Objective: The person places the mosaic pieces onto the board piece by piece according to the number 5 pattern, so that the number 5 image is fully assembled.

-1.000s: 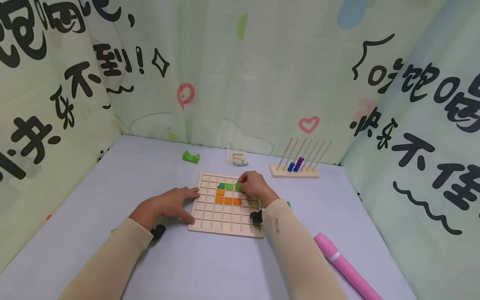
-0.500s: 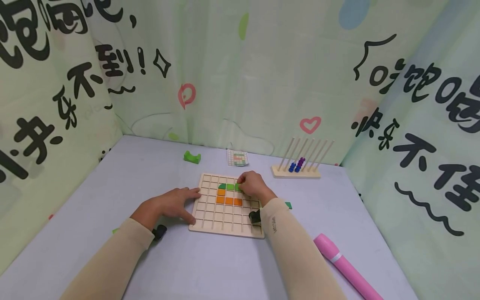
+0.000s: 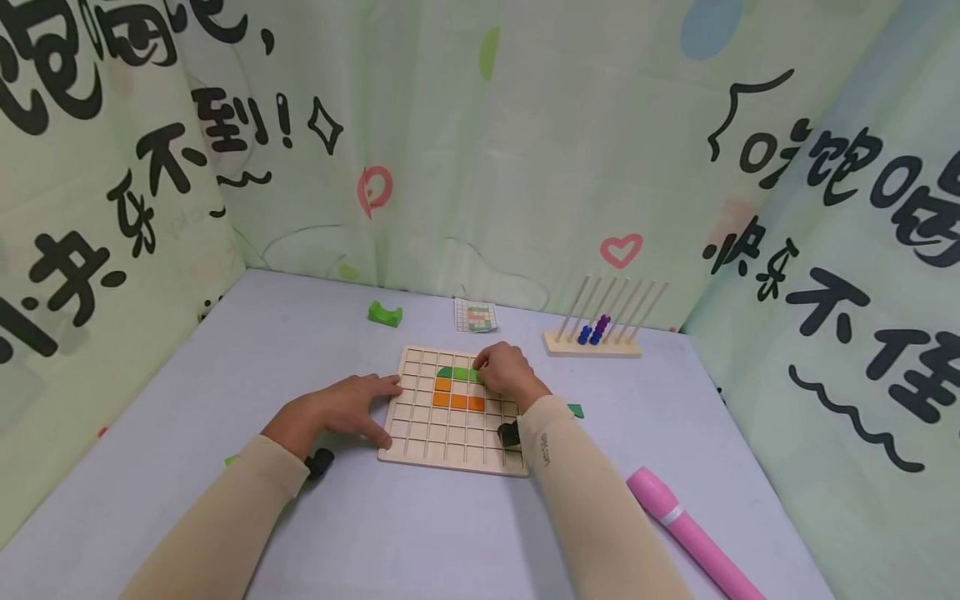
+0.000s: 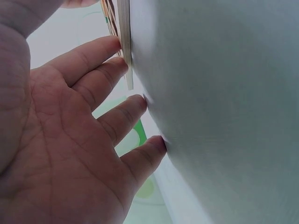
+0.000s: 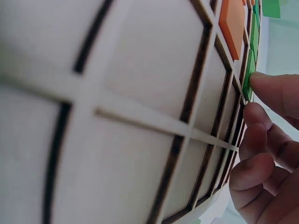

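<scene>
A wooden grid board (image 3: 442, 442) lies on the table, seen mid-frame in the head view. My left hand (image 3: 341, 404) rests along its left edge, thumb and fingers spread; in the left wrist view two fingertips (image 4: 122, 66) meet the board's side. Over the upper right squares, my right hand (image 3: 508, 369) pinches a light green square tile (image 5: 249, 79), thumb on its face and index finger at its lower edge. Left of it sit another light green tile (image 3: 461, 375) and a dark green rounded-corner tile (image 3: 445, 372). Several orange tiles (image 3: 459, 402) lie below those.
Behind the board are a green curved block (image 3: 385, 314), a printed grid card (image 3: 476, 316) and a peg rack (image 3: 592, 346) with blue and purple beads. A pink tube-shaped object (image 3: 682, 521) lies front right. A green piece (image 3: 576, 411) shows beside the right sleeve.
The right forearm has shifted slightly left, showing more of the green piece beside its sleeve. My right fingers stay at the same tile; the left hand keeps its place.
</scene>
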Action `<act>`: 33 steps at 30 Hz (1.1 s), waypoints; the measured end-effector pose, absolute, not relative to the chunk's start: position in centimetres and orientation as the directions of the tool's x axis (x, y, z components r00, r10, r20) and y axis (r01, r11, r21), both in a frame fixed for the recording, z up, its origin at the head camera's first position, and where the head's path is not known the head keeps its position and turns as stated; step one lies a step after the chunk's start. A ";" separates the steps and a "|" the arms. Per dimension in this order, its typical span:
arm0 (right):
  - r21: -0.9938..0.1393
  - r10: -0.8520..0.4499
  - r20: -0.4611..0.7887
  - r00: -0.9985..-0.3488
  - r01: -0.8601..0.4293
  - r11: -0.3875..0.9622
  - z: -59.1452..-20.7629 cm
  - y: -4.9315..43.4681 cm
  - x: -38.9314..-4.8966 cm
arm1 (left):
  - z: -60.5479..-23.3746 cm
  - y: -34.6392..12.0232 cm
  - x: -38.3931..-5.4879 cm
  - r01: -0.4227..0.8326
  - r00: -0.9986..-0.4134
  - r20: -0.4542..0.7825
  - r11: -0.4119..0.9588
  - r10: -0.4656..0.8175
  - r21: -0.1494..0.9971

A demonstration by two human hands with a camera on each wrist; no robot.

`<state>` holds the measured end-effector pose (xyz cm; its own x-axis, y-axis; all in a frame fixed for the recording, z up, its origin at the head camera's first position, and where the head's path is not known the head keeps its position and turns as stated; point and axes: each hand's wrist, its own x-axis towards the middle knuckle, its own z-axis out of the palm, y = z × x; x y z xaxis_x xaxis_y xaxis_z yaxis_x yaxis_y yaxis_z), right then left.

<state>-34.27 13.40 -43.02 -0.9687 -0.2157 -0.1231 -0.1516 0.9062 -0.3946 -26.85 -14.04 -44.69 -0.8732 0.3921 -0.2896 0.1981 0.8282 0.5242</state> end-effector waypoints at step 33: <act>-0.420 -0.080 -0.219 -0.972 0.020 0.907 -43.0 22.5 -32.7 | -44.6 -14.1 -26.9 0.230 -0.864 -0.279 0.822 0.419 0.520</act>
<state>-32.71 22.52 -42.96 -0.9725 -0.0801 -0.2188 0.0198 0.9073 -0.4200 -26.92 -14.09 -44.63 -0.8640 0.4188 -0.2795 0.2302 0.8223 0.5204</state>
